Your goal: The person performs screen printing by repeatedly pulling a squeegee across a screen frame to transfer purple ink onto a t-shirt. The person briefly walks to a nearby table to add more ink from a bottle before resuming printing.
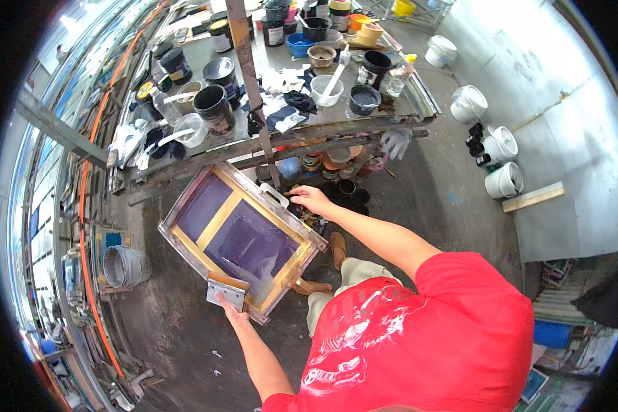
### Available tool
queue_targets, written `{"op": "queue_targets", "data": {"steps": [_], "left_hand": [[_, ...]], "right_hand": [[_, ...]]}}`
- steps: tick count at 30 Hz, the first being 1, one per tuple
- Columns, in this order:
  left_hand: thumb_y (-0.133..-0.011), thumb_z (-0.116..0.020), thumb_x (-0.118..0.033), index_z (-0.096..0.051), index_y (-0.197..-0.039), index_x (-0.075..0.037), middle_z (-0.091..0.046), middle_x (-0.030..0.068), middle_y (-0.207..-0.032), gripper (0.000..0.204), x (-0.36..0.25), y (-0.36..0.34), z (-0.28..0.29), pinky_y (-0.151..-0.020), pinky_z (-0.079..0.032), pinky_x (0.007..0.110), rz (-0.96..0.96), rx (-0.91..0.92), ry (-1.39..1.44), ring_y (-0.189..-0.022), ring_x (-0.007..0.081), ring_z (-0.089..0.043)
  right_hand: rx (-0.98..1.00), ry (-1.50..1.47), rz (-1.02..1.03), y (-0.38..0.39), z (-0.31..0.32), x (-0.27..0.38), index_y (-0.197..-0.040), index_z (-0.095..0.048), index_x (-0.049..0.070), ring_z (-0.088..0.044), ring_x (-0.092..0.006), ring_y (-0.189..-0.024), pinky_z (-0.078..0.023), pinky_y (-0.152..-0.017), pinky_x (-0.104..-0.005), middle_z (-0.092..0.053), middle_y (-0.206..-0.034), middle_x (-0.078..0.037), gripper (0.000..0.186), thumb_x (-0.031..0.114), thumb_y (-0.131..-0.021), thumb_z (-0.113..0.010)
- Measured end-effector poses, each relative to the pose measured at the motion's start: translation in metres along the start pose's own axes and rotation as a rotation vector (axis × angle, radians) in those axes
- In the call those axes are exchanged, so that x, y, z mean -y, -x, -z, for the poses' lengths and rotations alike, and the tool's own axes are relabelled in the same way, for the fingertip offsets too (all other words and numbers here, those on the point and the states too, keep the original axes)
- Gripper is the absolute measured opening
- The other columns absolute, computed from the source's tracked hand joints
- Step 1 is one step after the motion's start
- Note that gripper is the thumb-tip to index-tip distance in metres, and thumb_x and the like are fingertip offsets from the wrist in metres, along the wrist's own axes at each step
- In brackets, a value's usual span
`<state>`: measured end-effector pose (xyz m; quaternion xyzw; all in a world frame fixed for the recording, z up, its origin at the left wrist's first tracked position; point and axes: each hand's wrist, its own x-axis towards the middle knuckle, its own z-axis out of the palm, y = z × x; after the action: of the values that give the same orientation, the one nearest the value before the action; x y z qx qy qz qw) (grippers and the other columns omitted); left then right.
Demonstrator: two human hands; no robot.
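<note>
My left hand (230, 307) holds a flat metal scraper (224, 291) with a wooden-coloured edge, at the lower left corner of a tilted screen frame (253, 253). The frame has dark purple mesh, bands of yellow tape and worn edges. My right hand (310, 198) is at the frame's upper right side, fingers curled on something I cannot make out, beside a white curved piece (275, 196). Whether that piece belongs to the frame is unclear. The frame leans below the front rail of the worktable (360, 122).
Ink pots (216, 110), rags (288, 103) and bottles crowd the tabletop, with more containers underneath. A grey glove (395, 143) hangs from the rail. Several white buckets (501, 180) line the metal wall at right. A bucket (122, 266) and racks with an orange hose (87, 261) are at left.
</note>
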<state>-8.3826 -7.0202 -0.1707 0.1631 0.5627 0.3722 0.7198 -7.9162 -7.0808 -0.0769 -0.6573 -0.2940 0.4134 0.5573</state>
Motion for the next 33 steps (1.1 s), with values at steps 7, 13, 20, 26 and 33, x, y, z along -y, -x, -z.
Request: {"op": "queue_targets", "data": {"steps": [7, 13, 20, 26, 33], "left_hand": [[-0.086, -0.060, -0.068, -0.037, -0.151, -0.016, -0.041, 0.0083, -0.152, 0.086, -0.010, 0.015, -0.016, -0.109, -0.037, 0.048, -0.029, 0.004, 0.029, -0.136, 0.0307, -0.043], [-0.086, -0.064, -0.063, -0.042, -0.145, 0.000, -0.048, 0.0132, -0.146, 0.089, -0.011, 0.057, -0.054, -0.107, -0.040, 0.044, -0.085, -0.232, -0.130, -0.129, 0.0300, -0.050], [-0.087, -0.066, -0.058, -0.048, -0.138, 0.004, -0.058, 0.0129, -0.133, 0.083, 0.009, 0.089, -0.089, -0.101, -0.046, 0.043, -0.219, -0.431, -0.019, -0.119, 0.0287, -0.058], [-0.091, -0.064, -0.054, -0.047, -0.139, -0.004, -0.057, 0.0088, -0.138, 0.072, 0.029, 0.132, -0.109, -0.099, -0.048, 0.046, -0.256, -0.420, 0.309, -0.121, 0.0269, -0.058], [-0.096, -0.060, -0.030, -0.054, -0.132, -0.010, -0.064, 0.0058, -0.126, 0.042, 0.035, 0.157, -0.129, -0.090, -0.049, 0.043, -0.254, -0.295, 0.341, -0.114, 0.0238, -0.062]], "right_hand": [[-0.541, -0.009, -0.160, 0.047, 0.193, 0.014, -0.119, -0.061, 0.009, -0.063, -0.0120, -0.073, -0.049, -0.059, -0.0272, -0.068, -0.093, -0.003, 0.031, 0.015, -0.089, -0.066], [-0.977, 0.366, 0.098, -0.045, 0.362, 0.087, -0.117, -0.063, 0.003, -0.062, -0.0178, -0.094, -0.050, -0.085, -0.0330, -0.066, -0.103, -0.007, 0.040, 0.010, -0.079, -0.075], [-1.002, 0.288, 0.170, -0.139, 0.478, 0.124, -0.145, -0.034, 0.003, -0.050, -0.0300, -0.121, -0.042, -0.101, -0.0411, -0.049, -0.136, -0.018, 0.101, 0.030, -0.064, -0.089], [-0.775, 0.360, 0.010, -0.191, 0.492, 0.119, -0.155, -0.013, 0.005, -0.030, -0.0321, -0.143, -0.028, -0.115, -0.0455, -0.028, -0.157, -0.019, 0.123, 0.030, -0.063, -0.091], [-0.475, 0.024, 0.337, -0.212, 0.503, 0.096, -0.152, -0.030, 0.012, -0.054, -0.0231, -0.124, -0.046, -0.103, -0.0369, -0.053, -0.139, -0.011, 0.079, 0.002, -0.086, -0.072]]}}
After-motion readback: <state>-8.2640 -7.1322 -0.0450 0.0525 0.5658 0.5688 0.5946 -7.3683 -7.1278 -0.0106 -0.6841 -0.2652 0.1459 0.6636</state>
